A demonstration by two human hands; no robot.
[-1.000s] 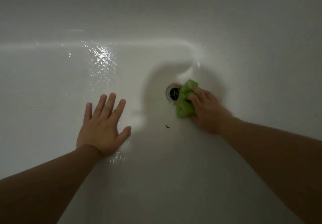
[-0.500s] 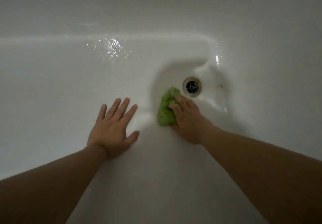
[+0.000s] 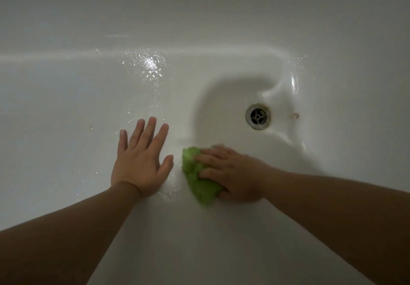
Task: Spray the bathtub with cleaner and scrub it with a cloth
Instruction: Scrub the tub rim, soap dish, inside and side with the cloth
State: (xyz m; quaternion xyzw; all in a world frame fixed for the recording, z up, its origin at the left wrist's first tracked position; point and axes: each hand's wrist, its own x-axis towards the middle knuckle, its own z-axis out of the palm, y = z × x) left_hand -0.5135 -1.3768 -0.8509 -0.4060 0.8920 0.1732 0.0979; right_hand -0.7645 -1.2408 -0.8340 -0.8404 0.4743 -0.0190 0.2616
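1. Nearest the camera, your two bare forearms reached forward and down into the white bathtub.
2. Your left hand lay flat on the wet tub floor, palm down, fingers straight and spread, holding nothing.
3. Just beside its thumb, your right hand pressed down on the green cloth; the fingers lay over the bunched fabric and the thumb tucked against its near edge, so the hand gripped it against the tub floor. That hand and the cloth were somewhat blurred.
4. The cloth sat on the tub floor at the near left edge of the shallow dip around the drain, apart from the drain itself.
5. Beyond your hands, the round metal drain lay in that dip, with a small dark speck just to its right.
6. Farthest off, water droplets glistened where the floor curved up into the tub wall.
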